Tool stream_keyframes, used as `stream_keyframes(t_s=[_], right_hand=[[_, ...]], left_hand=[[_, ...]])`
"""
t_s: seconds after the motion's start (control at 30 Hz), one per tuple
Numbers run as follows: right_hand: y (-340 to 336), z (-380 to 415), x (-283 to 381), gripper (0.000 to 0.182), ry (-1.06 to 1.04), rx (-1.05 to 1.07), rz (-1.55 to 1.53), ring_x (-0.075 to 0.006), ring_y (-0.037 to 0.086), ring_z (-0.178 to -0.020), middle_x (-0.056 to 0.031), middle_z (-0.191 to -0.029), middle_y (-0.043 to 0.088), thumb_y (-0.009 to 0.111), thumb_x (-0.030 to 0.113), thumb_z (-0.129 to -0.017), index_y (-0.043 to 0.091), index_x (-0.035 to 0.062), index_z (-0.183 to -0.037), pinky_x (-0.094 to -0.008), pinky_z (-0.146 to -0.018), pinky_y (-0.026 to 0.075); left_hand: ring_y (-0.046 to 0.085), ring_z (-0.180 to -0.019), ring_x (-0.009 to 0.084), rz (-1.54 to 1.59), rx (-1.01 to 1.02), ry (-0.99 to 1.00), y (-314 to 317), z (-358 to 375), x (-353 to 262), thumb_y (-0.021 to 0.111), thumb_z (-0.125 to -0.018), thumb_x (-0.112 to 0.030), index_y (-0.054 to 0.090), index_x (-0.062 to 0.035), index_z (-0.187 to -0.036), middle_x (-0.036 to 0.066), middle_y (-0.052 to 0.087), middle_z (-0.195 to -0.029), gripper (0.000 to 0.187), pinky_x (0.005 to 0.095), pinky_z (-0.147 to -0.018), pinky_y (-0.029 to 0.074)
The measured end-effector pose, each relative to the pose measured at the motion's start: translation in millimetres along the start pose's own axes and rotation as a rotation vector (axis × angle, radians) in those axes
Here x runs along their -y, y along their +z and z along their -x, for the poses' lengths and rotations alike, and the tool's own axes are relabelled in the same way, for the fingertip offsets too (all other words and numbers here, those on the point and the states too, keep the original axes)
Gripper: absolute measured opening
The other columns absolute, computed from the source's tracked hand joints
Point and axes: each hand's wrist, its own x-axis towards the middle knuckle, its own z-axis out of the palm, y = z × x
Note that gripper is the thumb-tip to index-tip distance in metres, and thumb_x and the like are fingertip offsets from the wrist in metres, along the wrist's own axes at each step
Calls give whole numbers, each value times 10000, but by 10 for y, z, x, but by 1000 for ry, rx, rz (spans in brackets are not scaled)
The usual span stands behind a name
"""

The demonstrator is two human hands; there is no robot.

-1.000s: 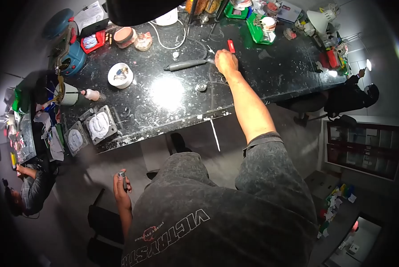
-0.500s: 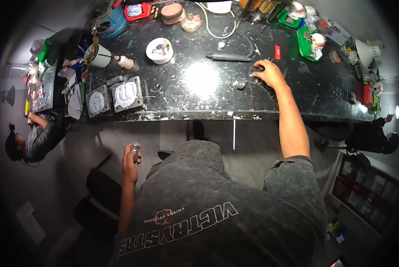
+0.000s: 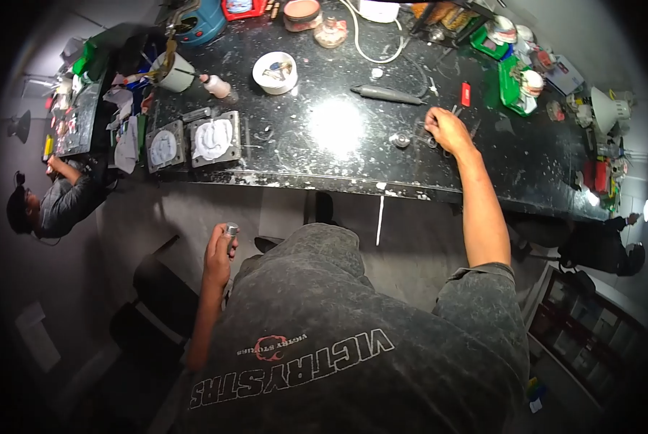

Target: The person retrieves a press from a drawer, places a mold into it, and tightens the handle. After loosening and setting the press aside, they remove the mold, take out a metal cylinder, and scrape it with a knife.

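Note:
My left hand is closed round a small metal cylinder, held below the front edge of the bench. Over the black bench top, my right hand has its fingers curled together; what they hold, if anything, is too small to make out. Thin metal pieces lie just beside and under this hand. To its left is a small round metal part. A grey handpiece with a cable lies beyond, and a red item is behind the hand.
Two metal flasks with white plaster stand at the front left of the bench. Behind them are a white bowl, a pink bottle and a white cup. Green trays hold models. A co-worker sits far left.
My right hand's fingers have drawn closer together over the bench. My left hand still holds the metal cylinder, now slightly further right and tilted. The camera view has shifted a little.

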Motion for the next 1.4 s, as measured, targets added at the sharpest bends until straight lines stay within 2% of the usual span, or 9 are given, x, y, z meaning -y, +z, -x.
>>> stream_keyframes(t_s=[0.23,0.53,0.7,0.8,1.03,1.07,1.13,1.27,1.4], right_hand=[[72,3,-16,118,-414,-353,-84,-319,618,-974,-119,-1003,637,644,71,-889,657,57,-1005,-405,-907,480],[-545,350,-70,88,-53,-1186,-298,-286,603,-947,-126,-1022,591,585,68,-960,597,30,-1039,-373,-804,503],[-434,613,-478,339,617,-717,-180,-456,621,-1032,-269,-1051,671,514,293,-978,570,-12,-1116,-495,-869,497],[-136,635,-609,517,773,-328,-92,-442,628,-1058,-239,-1052,690,685,502,-838,691,5,-983,-486,-913,495],[-15,638,-692,523,840,-536,-315,-478,566,-1128,-321,-1100,642,432,399,-907,678,-36,-1061,-522,-967,405],[216,593,-1235,520,777,-602,-402,-371,646,-782,-226,-840,684,431,426,-919,669,-23,-814,-464,-714,490],[-178,641,-33,424,751,-613,-1162,-31,282,-416,84,-585,336,496,489,-964,435,196,-664,-233,-357,187],[-49,456,941,399,422,-68,-1591,-75,445,-514,41,-651,456,586,477,-972,522,132,-780,-223,-420,342],[467,361,2701,290,230,296,-1241,-148,576,-686,-57,-831,600,583,334,-994,610,49,-1037,-303,-622,505]], left_hand=[[435,-683,52,-1,29,4,29,-44,24,403,-1014,-249,566,-55,-1089,-14,524,-813,264,213,-613,365],[453,-657,70,-35,19,4,-3,-60,90,369,-979,-227,554,-44,-1067,1,520,-790,275,228,-599,372],[433,-660,57,-23,13,29,16,-106,97,373,-1006,-238,561,-50,-1060,-9,515,-794,271,215,-595,367],[433,-673,59,5,3,27,71,-119,105,384,-1015,-256,557,-50,-1066,-10,513,-799,274,218,-608,370],[392,-684,58,-2,-94,119,-133,96,141,387,-1055,-289,527,-58,-1069,-26,476,-795,270,223,-618,348],[385,-681,58,24,-113,170,-195,139,183,379,-1060,-283,522,-60,-1069,-28,467,-788,265,225,-616,347],[378,-674,61,82,-172,196,-351,253,314,372,-1063,-268,515,-60,-1068,-25,461,-784,252,229,-612,346],[387,-673,68,210,-282,201,-631,534,592,373,-1061,-266,514,-47,-1061,-10,461,-779,260,232,-612,348],[402,-671,81,296,-366,177,-963,906,903,365,-1057,-256,518,-31,-1064,2,463,-778,272,250,-619,362]])
